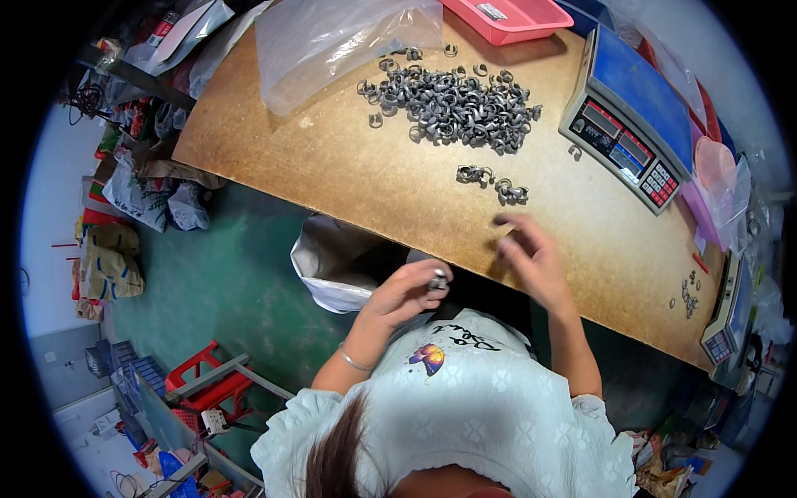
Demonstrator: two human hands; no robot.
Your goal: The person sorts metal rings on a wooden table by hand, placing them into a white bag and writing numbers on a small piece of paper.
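Observation:
My left hand [400, 297] is closed near the table's front edge, with a small grey metal ring [437, 282] pinched at the fingertips; whether it is one piece or more I cannot tell. Over the table edge, my right hand [534, 259] has its fingers apart and slightly blurred, with nothing visible in them. Just beyond it lie two small clusters of similar rings, a left cluster [475, 174] and a right cluster [511, 192]. Farther back spreads a large pile of dark grey open rings [465, 104], with a few strays around it.
The brown table [274, 158] carries a clear plastic bag [332, 50], a pink tray [515, 21] and a blue-topped digital scale [635, 108]. A second scale [726, 319] and loose small rings [689, 299] are at the right. A white sack [324, 266] stands open below the front edge.

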